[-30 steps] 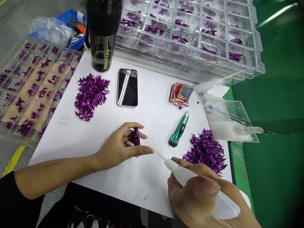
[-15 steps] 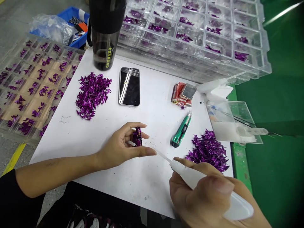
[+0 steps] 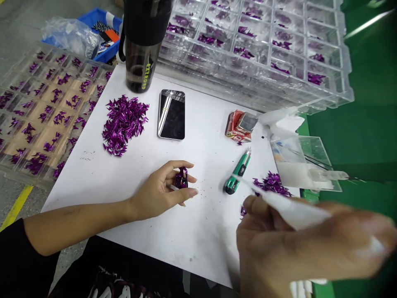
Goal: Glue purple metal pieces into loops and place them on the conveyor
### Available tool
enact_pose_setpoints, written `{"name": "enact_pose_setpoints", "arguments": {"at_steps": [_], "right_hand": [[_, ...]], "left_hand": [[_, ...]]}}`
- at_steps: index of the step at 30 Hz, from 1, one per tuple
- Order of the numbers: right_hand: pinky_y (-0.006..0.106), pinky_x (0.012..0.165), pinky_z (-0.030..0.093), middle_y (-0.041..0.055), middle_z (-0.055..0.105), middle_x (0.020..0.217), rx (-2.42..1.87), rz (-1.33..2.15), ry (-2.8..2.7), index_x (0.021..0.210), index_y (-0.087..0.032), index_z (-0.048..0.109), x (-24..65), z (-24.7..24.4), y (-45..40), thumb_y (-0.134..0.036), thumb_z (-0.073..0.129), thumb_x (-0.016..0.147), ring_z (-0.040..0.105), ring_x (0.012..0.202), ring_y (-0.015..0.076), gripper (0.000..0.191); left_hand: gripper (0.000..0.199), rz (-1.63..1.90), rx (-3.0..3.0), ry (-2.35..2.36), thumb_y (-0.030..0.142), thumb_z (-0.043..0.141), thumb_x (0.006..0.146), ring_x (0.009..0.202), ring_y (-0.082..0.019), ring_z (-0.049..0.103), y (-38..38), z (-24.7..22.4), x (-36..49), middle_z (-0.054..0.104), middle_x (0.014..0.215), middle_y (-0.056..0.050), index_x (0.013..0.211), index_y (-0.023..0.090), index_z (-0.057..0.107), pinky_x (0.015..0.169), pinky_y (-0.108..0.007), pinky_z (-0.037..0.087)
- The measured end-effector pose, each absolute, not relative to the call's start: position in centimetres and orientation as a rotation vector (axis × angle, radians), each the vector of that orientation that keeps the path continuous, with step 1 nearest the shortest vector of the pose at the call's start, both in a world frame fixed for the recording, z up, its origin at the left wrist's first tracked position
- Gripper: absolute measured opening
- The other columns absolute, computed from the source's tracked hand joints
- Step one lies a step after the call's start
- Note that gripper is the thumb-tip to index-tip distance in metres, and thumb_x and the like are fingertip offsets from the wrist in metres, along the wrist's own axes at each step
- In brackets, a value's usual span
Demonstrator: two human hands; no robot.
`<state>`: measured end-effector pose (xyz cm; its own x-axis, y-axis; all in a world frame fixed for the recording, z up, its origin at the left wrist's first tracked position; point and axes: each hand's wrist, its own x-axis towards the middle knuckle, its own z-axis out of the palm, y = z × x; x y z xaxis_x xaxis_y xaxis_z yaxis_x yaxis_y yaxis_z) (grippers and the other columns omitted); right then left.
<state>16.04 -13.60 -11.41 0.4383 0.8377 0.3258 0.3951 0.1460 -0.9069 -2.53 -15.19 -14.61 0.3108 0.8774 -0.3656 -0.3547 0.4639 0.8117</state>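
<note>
Between the fingers and thumb of my left hand [image 3: 161, 188] is a small shiny purple metallic piece [image 3: 182, 178], held just above the white tabletop [image 3: 186, 236]. My right hand [image 3: 297, 244], blurred by motion, grips a white squeeze bottle [image 3: 294, 209] with a thin nozzle that points up and left. The nozzle passes in front of a green utility knife [image 3: 238, 171] lying on the table. Behind the right hand, a pile of purple pointed pieces [image 3: 273, 184] is partly hidden. A larger pile of such pieces [image 3: 124, 124] lies at the left.
A smartphone [image 3: 171, 114] and a dark drinking bottle [image 3: 141, 62] stand beyond my left hand. A red box with a metal block [image 3: 240, 125] sits farther right. Clear compartment trays [image 3: 254, 62] are stacked at the back; another compartment tray [image 3: 46, 111] lies left of the table.
My right hand has drawn the squeeze bottle away from the purple piece, toward the right. My left hand still holds the piece, slightly turned. The view has shifted slightly.
</note>
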Motion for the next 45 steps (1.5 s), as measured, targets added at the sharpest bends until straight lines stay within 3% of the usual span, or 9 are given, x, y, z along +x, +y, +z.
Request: {"name": "enact_pose_setpoints", "arguments": {"at_steps": [4,7,13,20,23,28,35,40,45], "right_hand": [[0.039,0.071,0.061,0.0052,0.069,0.086,-1.618,0.576,-1.111,0.101,-0.023,0.066,16.7,-13.1,-9.1,-0.051,0.079,0.082,0.071,0.072,0.0219,0.036],[0.043,0.087,0.059,0.0092,0.077,0.097,-1.843,0.568,-1.449,0.098,-0.023,0.07,17.4,-14.6,-7.3,-0.051,0.078,0.076,0.075,0.093,0.0285,0.036],[0.041,0.065,0.049,0.0076,0.074,0.072,-1.942,0.281,-1.999,0.087,-0.025,0.068,17.5,-11.7,-8.2,-0.073,0.065,0.085,0.072,0.069,0.032,0.048],[0.033,0.069,0.047,0.0045,0.076,0.082,-1.622,0.643,-2.52,0.087,-0.022,0.066,5.2,-9.2,-4.7,-0.032,0.067,0.097,0.072,0.078,0.025,0.014],[0.034,0.075,0.047,0.0112,0.076,0.096,-1.6,0.647,-2.612,0.099,-0.018,0.066,1.5,-10.8,-2.7,-0.027,0.065,0.099,0.07,0.091,0.0273,0.01],[0.034,0.076,0.046,0.0116,0.073,0.103,-1.582,0.608,-2.658,0.094,-0.018,0.063,1.1,-12.2,-2.4,-0.015,0.059,0.095,0.067,0.09,0.0246,0.005],[0.033,0.076,0.044,0.0138,0.071,0.103,-1.571,0.661,-2.642,0.097,-0.017,0.061,1.1,-12.3,-2.8,-0.028,0.062,0.1,0.065,0.092,0.0262,0.012],[0.031,0.075,0.046,0.0095,0.073,0.095,-1.499,0.758,-2.638,0.087,-0.017,0.063,1.2,-11.7,-2.8,-0.015,0.068,0.094,0.065,0.087,0.0223,0.009],[0.032,0.076,0.055,0.0027,0.075,0.089,-1.294,0.758,-2.394,0.107,-0.022,0.074,5.2,-8.9,-5.3,-0.022,0.066,0.097,0.069,0.078,0.0188,0.012]], "left_hand": [[0.052,0.889,0.676,0.902,0.032,0.087,0.08,0.088,-0.018,0.069,-15.1,-14.6,-2.4,0.072,0.115,-0.01,0.126,0.023,0.063,0.073,-0.033,0.06],[0.047,0.874,0.699,0.897,0.031,0.088,0.078,0.082,-0.016,0.071,-15.1,-14.7,-2.3,0.072,0.105,-0.007,0.117,0.022,0.064,0.077,-0.035,0.06],[0.034,0.843,0.943,0.962,0.027,0.081,0.08,0.082,-0.017,0.07,-15.3,-14.6,-2.4,0.073,0.093,-0.001,0.11,0.023,0.067,0.085,-0.034,0.058],[0.024,0.882,1.093,0.913,0.03,0.081,0.072,0.075,-0.023,0.066,-15.0,-14.9,-2.6,0.069,0.08,0.001,0.086,0.027,0.061,0.081,-0.038,0.055],[0.027,0.905,1.064,0.904,0.03,0.082,0.069,0.072,-0.023,0.064,-15.0,-15.2,-2.4,0.068,0.079,0.001,0.081,0.027,0.058,0.076,-0.039,0.053],[0.028,0.908,1.039,0.922,0.03,0.084,0.068,0.07,-0.023,0.063,-14.8,-15.3,-2.4,0.068,0.079,0.0,0.081,0.027,0.059,0.077,-0.04,0.054],[0.033,0.872,1.05,0.934,0.035,0.085,0.067,0.076,-0.025,0.065,-15.0,-15.3,-2.3,0.069,0.082,-0.002,0.081,0.026,0.056,0.077,-0.041,0.052],[0.032,0.849,1.084,0.955,0.036,0.085,0.068,0.078,-0.026,0.068,-15.1,-15.1,-2.4,0.073,0.087,-0.003,0.086,0.026,0.06,0.078,-0.04,0.054],[0.035,0.834,1.028,0.939,0.038,0.088,0.068,0.074,-0.024,0.066,-15.0,-14.9,-2.5,0.07,0.082,-0.002,0.087,0.025,0.061,0.077,-0.041,0.054]]}}
